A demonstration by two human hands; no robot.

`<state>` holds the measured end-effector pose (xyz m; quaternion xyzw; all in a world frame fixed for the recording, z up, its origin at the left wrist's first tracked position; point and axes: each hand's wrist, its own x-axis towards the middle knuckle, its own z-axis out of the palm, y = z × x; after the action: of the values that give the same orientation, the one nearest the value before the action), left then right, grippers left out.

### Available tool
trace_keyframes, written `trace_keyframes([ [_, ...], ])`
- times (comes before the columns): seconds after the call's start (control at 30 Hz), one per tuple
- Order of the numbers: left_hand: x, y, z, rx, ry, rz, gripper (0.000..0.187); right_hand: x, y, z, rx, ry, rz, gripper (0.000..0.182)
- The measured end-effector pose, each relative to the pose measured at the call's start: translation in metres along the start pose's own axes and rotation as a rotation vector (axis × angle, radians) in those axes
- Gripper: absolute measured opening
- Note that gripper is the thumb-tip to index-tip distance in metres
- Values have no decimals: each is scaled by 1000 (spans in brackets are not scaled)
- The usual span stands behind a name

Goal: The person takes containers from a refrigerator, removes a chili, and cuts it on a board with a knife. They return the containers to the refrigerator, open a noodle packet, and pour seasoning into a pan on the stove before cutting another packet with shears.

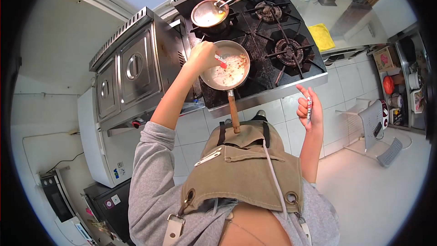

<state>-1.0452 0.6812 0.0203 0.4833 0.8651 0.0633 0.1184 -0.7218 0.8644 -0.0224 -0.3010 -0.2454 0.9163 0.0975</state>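
Observation:
My left hand (203,57) is closed on a small red-and-white packet (220,60), held over the saucepan. The saucepan (247,66) sits on the front left burner, its wooden handle (233,111) pointing toward my body. Inside it is a pale mixture (233,74) with reddish-brown bits. To the right, past the stove's front edge, my right hand (311,108) is raised with its fingers curled around a slim white, red and green patterned packet (309,108). What lies under the fingers is hidden.
Behind the saucepan stands a lidded pot (210,14) with a long handle. Two bare burners (288,52) are on the right of the stove. A yellow cloth (321,37) lies on the steel counter. Left of the stove is a steel unit with lids (135,67). A chair (371,121) stands at right.

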Motion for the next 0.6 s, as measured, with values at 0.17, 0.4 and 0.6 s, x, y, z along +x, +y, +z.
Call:
trace_keyframes([
  [0.17, 4, -17, 17, -155, 89, -75, 12, 8, -2, 3, -42, 33, 10, 43],
  [0.4, -1, -22, 30, -186, 294, 15, 14, 18, 4, 14, -73, -33, 69, 43],
  [0.6, -6, -20, 33, -247, 331, -101, 16, 18, 8, 18, -77, -26, 100, 41],
])
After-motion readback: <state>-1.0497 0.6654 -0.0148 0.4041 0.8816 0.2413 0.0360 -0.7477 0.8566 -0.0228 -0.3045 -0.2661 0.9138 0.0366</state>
